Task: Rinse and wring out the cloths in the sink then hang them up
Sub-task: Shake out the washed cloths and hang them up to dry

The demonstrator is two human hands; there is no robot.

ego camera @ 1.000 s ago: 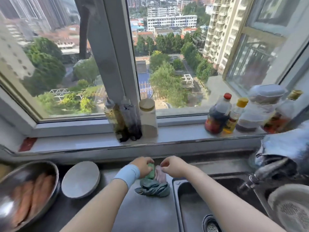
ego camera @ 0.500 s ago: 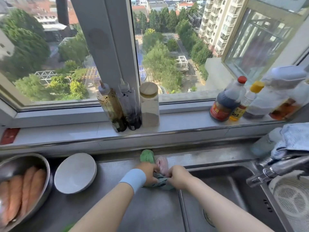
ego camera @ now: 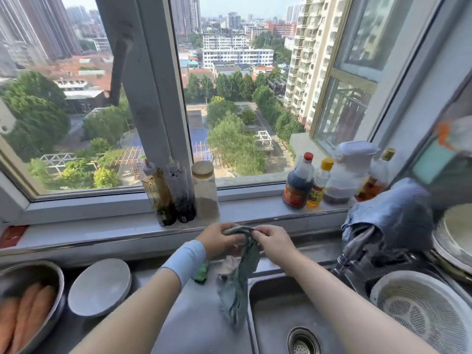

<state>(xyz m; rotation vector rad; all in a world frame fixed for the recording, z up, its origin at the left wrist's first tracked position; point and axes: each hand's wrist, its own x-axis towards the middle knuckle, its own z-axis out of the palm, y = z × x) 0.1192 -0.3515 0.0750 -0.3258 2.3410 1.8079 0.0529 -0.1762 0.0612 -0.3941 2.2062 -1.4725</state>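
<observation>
Both hands are raised near the back edge of the table, just in front of the window sill. The left hand (ego camera: 219, 241) and the right hand (ego camera: 272, 241) each pinch the bunched top of a grey-green cloth (ego camera: 237, 290). It hangs down over the line where the table (ego camera: 199, 325) meets the sink's (ego camera: 275, 315) left rim. A pale pink cloth (ego camera: 228, 264) shows just behind it, and a small green thing (ego camera: 201, 273) lies beside them. A blue cloth (ego camera: 393, 215) is draped over the tap (ego camera: 357, 245).
</observation>
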